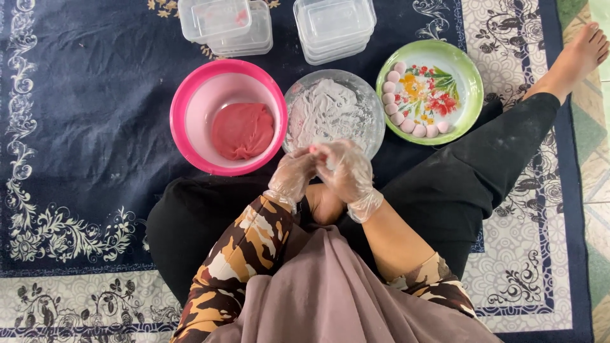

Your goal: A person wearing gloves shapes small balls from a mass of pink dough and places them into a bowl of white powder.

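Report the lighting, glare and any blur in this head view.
Head view: soft, even daylight with faint shadows; mild glare on the clear plastic-gloved left hand and right hand, which look slightly blurred; sheen on the stacked clear plastic boxes; the round pink plastic bowl and dark patterned rug are sharp.

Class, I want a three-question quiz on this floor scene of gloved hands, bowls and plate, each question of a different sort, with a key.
1. True or false: the pink bowl holds a lump of pink dough.
2. Where do the shaped balls lie on the green plate?
A. heaped in the middle
B. along its left and lower rim
C. stacked outside it
3. Fill in: the left hand and right hand meet in front of the clear bowl dusted with white ____.

Key: 1 true; 2 B; 3 flour, judging by its powdery look.
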